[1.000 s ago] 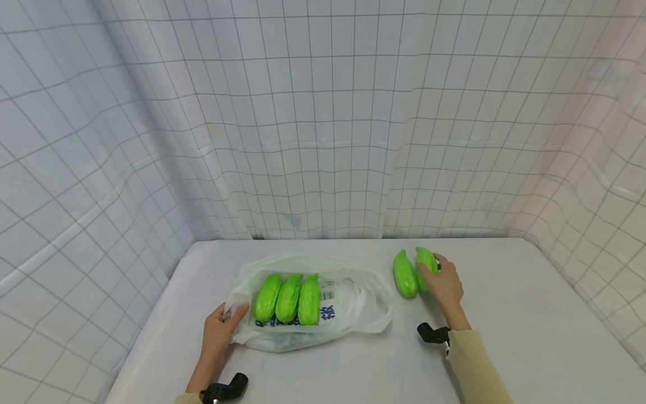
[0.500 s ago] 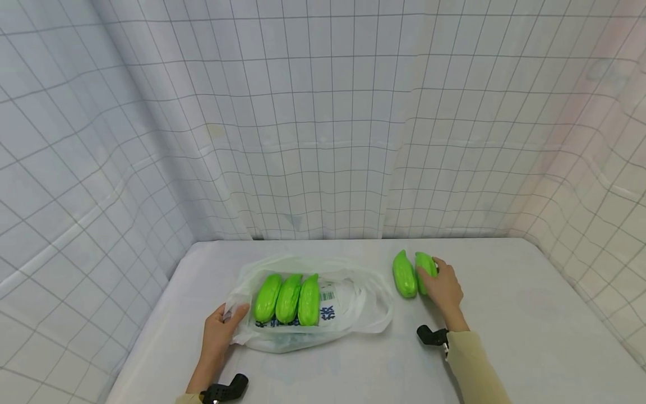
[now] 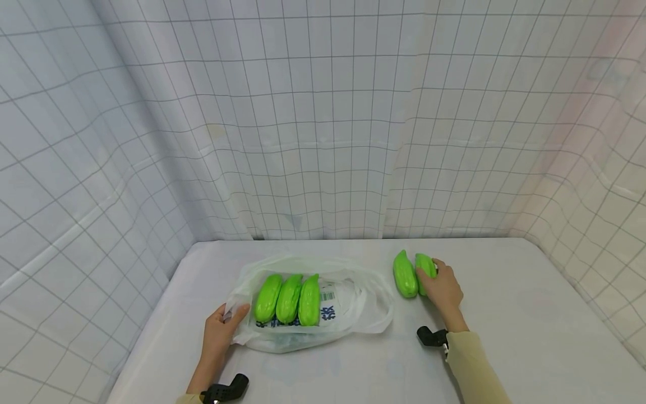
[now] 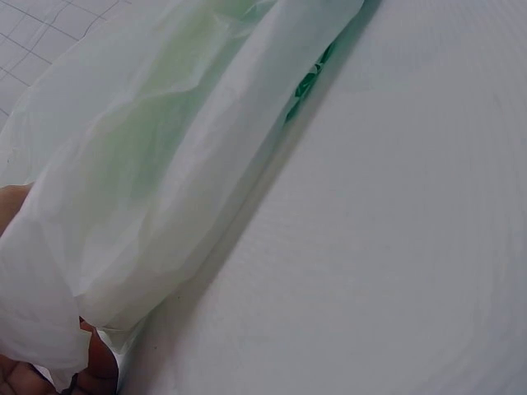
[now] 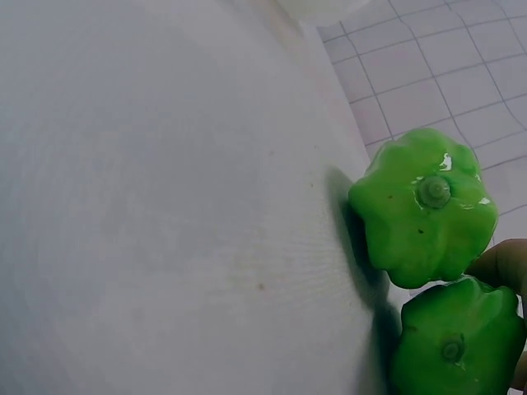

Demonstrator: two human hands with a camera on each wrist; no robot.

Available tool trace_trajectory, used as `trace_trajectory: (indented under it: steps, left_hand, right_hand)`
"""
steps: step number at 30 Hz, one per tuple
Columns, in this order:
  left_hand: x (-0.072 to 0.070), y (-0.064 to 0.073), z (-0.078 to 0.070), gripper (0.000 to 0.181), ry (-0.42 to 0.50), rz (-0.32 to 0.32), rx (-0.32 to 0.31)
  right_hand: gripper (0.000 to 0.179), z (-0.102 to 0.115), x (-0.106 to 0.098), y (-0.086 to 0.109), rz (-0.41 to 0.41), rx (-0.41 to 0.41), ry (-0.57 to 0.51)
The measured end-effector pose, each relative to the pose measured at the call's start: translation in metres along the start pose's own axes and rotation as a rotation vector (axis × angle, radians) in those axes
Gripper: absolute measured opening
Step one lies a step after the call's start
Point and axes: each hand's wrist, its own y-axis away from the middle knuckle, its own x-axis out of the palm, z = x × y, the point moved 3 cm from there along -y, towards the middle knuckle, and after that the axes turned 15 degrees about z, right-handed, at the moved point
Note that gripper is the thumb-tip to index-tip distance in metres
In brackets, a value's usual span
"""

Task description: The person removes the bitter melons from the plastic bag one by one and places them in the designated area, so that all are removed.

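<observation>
A person's right hand (image 3: 444, 287) pinches a ridged green gourd (image 3: 425, 262), best lifted straight up to spare the twin gourd (image 3: 405, 276) just beside it on the white table (image 3: 515, 303), while the left hand (image 3: 217, 335) grips a plastic bag (image 3: 287, 340) by its edge.

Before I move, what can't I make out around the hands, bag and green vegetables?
Head: the lower right of the held vegetable, covered by the right hand.
Head: part of the blue print, covered by the bagged vegetables; the barcode, too small to read.
Left wrist: most of the left hand, behind the white bag and past the left edge.
Right wrist: most of the right hand, past the right edge.
</observation>
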Motion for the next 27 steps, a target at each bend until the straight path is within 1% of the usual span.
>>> trace_trajectory:
  steps: [6, 14, 20, 27]
  left_hand:
    - [-0.0006, 0.0016, -0.0014, 0.060, -0.001, -0.006, 0.025]
    - [-0.0006, 0.0011, -0.0019, 0.061, -0.004, -0.002, 0.022]
    - [-0.0005, 0.0001, -0.0014, 0.061, -0.005, -0.002, 0.020]
    - [-0.0001, 0.0009, -0.0018, 0.063, -0.006, -0.003, 0.026]
  right_hand:
    - [0.072, -0.0009, 0.0011, -0.0004, 0.018, 0.027, 0.021]
    - [0.080, 0.0013, 0.0014, 0.0014, 0.045, 0.037, 0.036]
    - [0.083, 0.0016, 0.0029, 0.0008, 0.048, 0.034, 0.048]
    - [0.088, 0.0007, 0.0022, 0.0011, 0.049, 0.050, 0.047]
